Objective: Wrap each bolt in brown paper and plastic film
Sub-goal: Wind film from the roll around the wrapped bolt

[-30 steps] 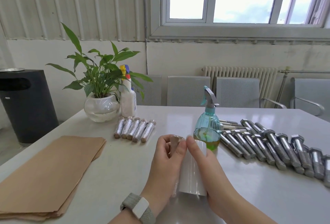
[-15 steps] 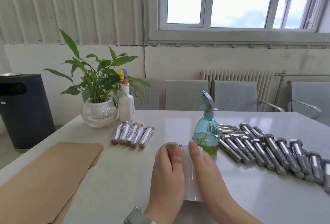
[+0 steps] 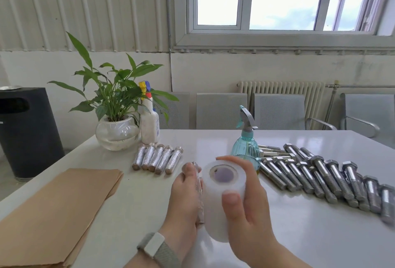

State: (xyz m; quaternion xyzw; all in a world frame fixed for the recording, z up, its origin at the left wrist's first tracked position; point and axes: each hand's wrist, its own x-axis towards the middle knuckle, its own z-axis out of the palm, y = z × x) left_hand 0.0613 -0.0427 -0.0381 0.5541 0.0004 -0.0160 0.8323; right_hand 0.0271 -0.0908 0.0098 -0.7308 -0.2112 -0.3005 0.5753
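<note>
The right hand [image 3: 245, 210] grips a roll of plastic film [image 3: 222, 199], thumb over its near side and fingers curled round the far rim, the hollow core facing the camera. The left hand [image 3: 186, 199] holds a wrapped bolt [image 3: 198, 193] lengthwise against the roll's left flank, fingers closed along it; film already covers the bolt. Both are raised just above the white table [image 3: 310, 242], near its front edge.

Five finished wrapped bolts [image 3: 157, 158] lie side by side beyond the left hand, near a glass-potted plant [image 3: 116, 118] and a white spray bottle [image 3: 149, 124]. A teal spray bottle [image 3: 245, 146] stands directly behind the roll, close to the right fingers. Bare steel bolts [image 3: 320, 176] lie in rows to the right, reaching to the table's right edge. A stack of brown paper sheets [image 3: 55, 210] covers the near-left corner. Bare tabletop lies between the paper and the hands, and in front of the bolt rows.
</note>
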